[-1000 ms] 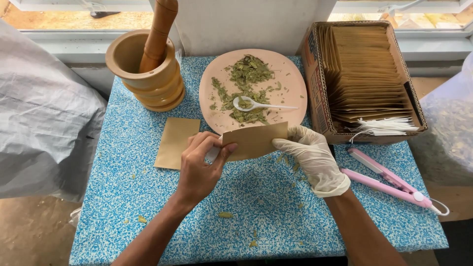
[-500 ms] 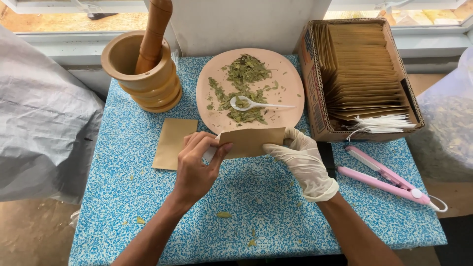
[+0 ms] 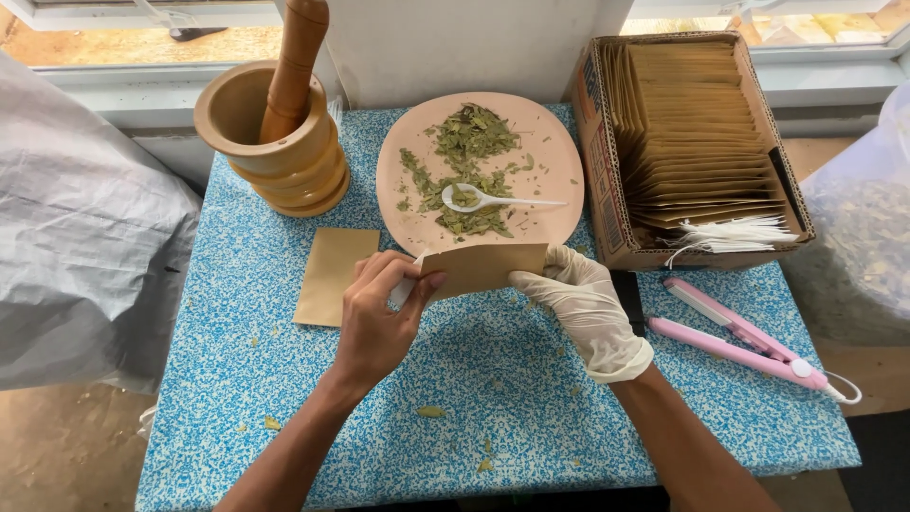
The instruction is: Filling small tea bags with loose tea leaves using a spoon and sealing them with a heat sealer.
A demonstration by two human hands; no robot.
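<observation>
Under both hands spreads the blue speckled table, and the grip sits near its middle: the bare left hand and the gloved right hand pinch opposite ends of one brown paper sachet, held level just above the cloth. Since a second ago the hands and sachet have hardly shifted relative to the plate; the left fingers have curled tighter over their end, where a white tab or string shows, though the view is too small to tell which. That reads as work at the sachet's mouth, with no leaf yet going in. Just beyond the grip lies the pink plate, strewn with dried green leaves, a white spoon resting across them, untouched. Beyond and to the left stands the wooden mortar with its pestle leaning inside. Beyond and to the right is the cardboard box packed with upright brown sachets and a bunch of white strings at its near end. Right of the grip lies the pink heat sealer. Just left of it, a second flat sachet rests on the cloth.
</observation>
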